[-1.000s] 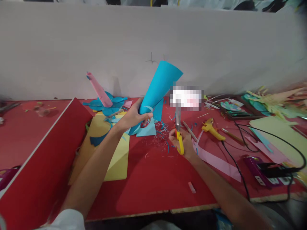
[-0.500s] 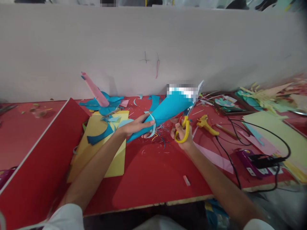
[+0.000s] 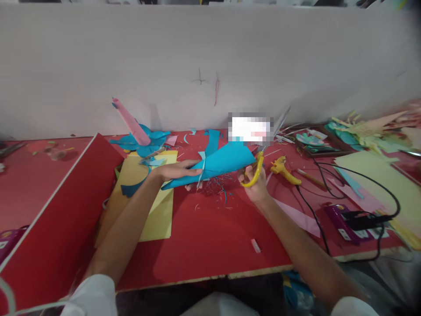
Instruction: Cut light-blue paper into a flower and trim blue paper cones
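Note:
My left hand (image 3: 177, 170) is wrapped round the narrow part of a blue paper cone (image 3: 226, 157), which lies tilted with its wide end up and to the right. A pale blue strip (image 3: 201, 166) crosses the cone beside my fingers. In my right hand (image 3: 256, 186) is a pair of scissors (image 3: 259, 164) with yellow handles, blades pointing up and away. The scissors are close to the cone's wide end; whether they touch it I cannot tell. Paper shavings (image 3: 215, 185) lie on the red table below the cone.
A yellow glue gun (image 3: 285, 171) lies right of the scissors, its cord running near a purple power strip (image 3: 345, 224). Yellow sheets (image 3: 158, 219) lie at left, by a red divider (image 3: 62, 210). Behind them stands a pink paper tube (image 3: 131, 125) on blue petals (image 3: 158, 139).
The cone has tipped lower and shifted slightly left, with its wide end dropping toward the table. The scissors have turned in my right hand, blades now slanting further right.

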Demonstrator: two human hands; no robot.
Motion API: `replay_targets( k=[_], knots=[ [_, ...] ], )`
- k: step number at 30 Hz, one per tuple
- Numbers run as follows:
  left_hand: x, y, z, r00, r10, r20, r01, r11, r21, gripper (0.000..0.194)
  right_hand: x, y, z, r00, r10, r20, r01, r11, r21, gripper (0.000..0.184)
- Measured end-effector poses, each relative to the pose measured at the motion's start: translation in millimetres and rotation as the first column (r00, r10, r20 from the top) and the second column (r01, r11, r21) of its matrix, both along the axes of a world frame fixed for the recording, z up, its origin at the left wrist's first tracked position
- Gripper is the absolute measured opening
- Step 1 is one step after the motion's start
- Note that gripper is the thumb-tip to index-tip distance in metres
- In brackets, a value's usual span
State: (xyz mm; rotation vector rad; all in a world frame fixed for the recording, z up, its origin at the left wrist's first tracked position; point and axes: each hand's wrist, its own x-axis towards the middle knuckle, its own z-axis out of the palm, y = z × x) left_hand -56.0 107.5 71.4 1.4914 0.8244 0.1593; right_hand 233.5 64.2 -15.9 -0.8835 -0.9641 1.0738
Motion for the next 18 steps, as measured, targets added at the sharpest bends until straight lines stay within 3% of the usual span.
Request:
replay_targets(
  k=[5, 11, 15, 18],
  knots=[
    [-9.3, 6.1, -6.5, 0.995, 0.008, -0.101, -0.002, 0.998, 0.056, 0.064, -0.5, -3.1, 9.0, 0.992, -0.114, 0.052, 0.111, 0.992, 0.054, 0.043],
    [-6.6, 10.7, -9.9, 0.963, 0.021, -0.267, 0.034, 0.979, 0.203, 0.068, -0.4, -1.1, 11.6, 0.985, -0.145, 0.089, 0.141, 0.989, 0.049, 0.040],
    [2.8, 11.1, -10.3, 0.939, 0.074, -0.336, 0.093, 0.885, 0.456, 0.082, -6.8, -1.8, 4.9, 0.986, -0.134, 0.094, 0.134, 0.991, 0.013, 0.042],
    [12.1, 8.2, -10.1, 0.934, 0.069, -0.351, 0.154, 0.808, 0.568, 0.094, -9.8, -3.8, 2.8, 0.985, -0.144, 0.097, 0.144, 0.990, 0.002, 0.040]
  ],
)
